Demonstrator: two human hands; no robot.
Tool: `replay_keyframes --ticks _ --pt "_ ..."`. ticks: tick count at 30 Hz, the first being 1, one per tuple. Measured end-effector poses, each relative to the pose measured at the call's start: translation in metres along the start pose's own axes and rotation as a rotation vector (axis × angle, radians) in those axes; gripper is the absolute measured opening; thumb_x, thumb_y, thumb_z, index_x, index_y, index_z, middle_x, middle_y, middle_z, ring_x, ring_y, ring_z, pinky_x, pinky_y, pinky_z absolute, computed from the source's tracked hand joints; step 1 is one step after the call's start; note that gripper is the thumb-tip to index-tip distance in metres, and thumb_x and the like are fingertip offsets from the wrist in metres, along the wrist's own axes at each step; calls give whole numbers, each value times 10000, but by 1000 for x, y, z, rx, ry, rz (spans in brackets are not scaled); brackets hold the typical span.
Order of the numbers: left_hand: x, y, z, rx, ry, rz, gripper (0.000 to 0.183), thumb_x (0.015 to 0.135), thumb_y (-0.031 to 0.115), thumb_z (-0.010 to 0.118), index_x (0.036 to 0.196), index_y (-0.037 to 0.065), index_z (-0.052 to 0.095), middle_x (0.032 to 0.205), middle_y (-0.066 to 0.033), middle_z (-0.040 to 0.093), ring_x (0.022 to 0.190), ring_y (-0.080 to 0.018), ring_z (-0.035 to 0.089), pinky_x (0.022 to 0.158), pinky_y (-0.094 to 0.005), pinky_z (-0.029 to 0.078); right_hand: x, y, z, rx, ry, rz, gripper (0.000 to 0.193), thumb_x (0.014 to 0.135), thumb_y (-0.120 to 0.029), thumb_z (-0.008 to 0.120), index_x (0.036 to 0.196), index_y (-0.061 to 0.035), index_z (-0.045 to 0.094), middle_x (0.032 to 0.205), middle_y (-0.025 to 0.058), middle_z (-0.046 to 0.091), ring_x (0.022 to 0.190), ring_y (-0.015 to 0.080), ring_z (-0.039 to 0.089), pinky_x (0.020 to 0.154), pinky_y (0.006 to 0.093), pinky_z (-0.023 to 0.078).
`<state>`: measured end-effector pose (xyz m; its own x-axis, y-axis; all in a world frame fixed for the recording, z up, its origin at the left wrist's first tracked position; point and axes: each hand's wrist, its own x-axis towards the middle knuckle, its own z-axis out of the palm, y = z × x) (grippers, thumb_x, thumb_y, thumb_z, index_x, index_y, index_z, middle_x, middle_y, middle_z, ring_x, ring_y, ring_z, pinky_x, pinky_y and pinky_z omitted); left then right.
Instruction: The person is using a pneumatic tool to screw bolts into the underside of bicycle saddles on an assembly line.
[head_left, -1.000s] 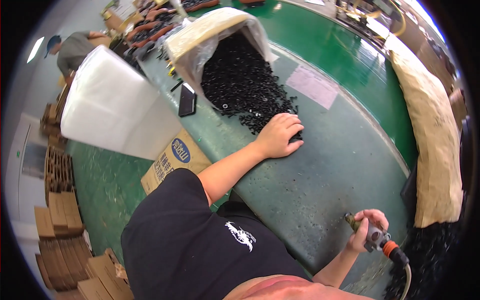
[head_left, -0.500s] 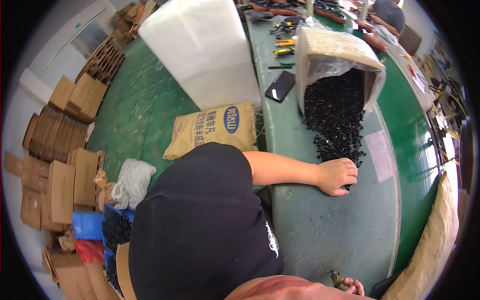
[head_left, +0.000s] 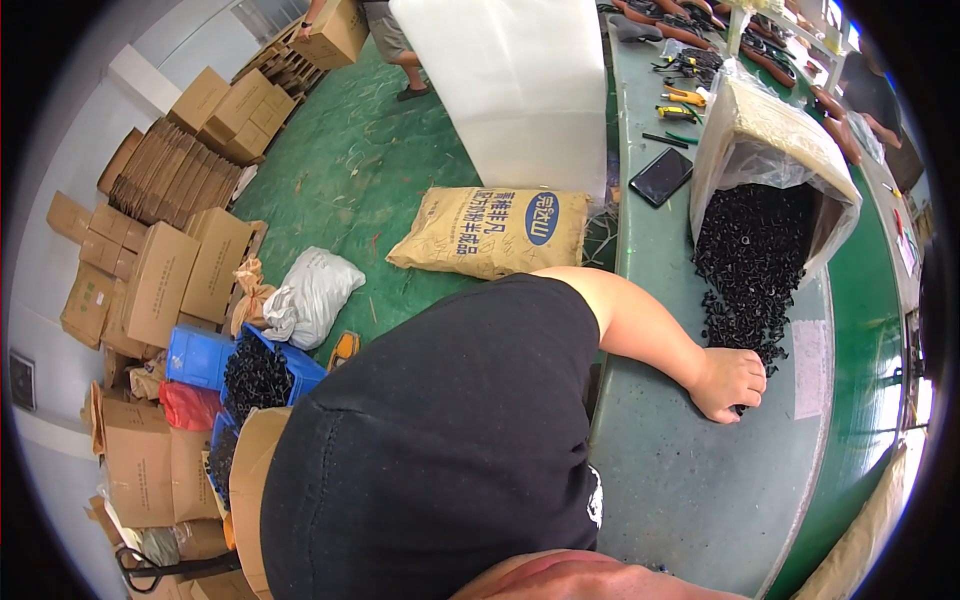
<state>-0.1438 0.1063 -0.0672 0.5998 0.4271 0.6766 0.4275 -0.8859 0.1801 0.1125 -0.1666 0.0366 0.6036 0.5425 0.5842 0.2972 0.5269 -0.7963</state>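
Observation:
My left arm reaches across the green-topped workbench (head_left: 690,480), and my left hand (head_left: 730,385) rests at the near end of a heap of small black plastic pieces (head_left: 750,260). Its fingers are curled closed, with a bit of black showing beneath them. The heap spills out of a tipped white woven bag (head_left: 770,130) with a clear plastic liner, which lies with its mouth toward me. My right hand is outside the view.
A black phone (head_left: 661,177), yellow-handled cutters (head_left: 676,112) and a white paper sheet (head_left: 810,368) lie on the bench. A large white foam block (head_left: 510,90) and a tan sack (head_left: 490,235) stand beside it. Blue bins (head_left: 197,355) and cartons are left; a person carries a carton (head_left: 335,35).
The view has shifted, so the bench sits farther right. My right hand, which held a brownish-green object at the lower edge, has left the picture. A person with a carton has come into view.

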Motion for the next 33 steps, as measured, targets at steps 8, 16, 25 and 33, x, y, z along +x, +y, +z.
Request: replay_keyframes --ticks 8,16,25,33 --pt "-1 -1 6 56 4 16 356 786 383 806 973 90 732 1106 -79 709 1170 -298 641 1072 -464 455 25 73 10 1368 -442 -385 108 895 -63 613 961 17 582 718 119 614 523 202 576 471 300 517" --pt "-4 1 5 95 -9 15 350 806 403 787 976 101 740 1108 -75 713 1155 -301 650 1067 -465 464 -5 6 -11 -18 40 34 111 906 -84 639 925 18 598 667 84 601 493 186 572 405 302 483" --pt "-2 2 5 99 -21 7 345 819 407 779 975 102 745 1099 -78 717 1158 -301 654 1067 -465 466 -1 9 -12 -62 29 -21 151 903 -132 666 924 9 617 649 65 594 480 170 555 384 292 459" --pt "-2 0 7 99 -2 22 336 806 394 783 974 106 745 1093 -73 722 1130 -295 664 1039 -461 473 -1 12 -15 -129 87 1 169 903 -163 667 907 0 625 658 57 598 488 164 560 397 290 467"
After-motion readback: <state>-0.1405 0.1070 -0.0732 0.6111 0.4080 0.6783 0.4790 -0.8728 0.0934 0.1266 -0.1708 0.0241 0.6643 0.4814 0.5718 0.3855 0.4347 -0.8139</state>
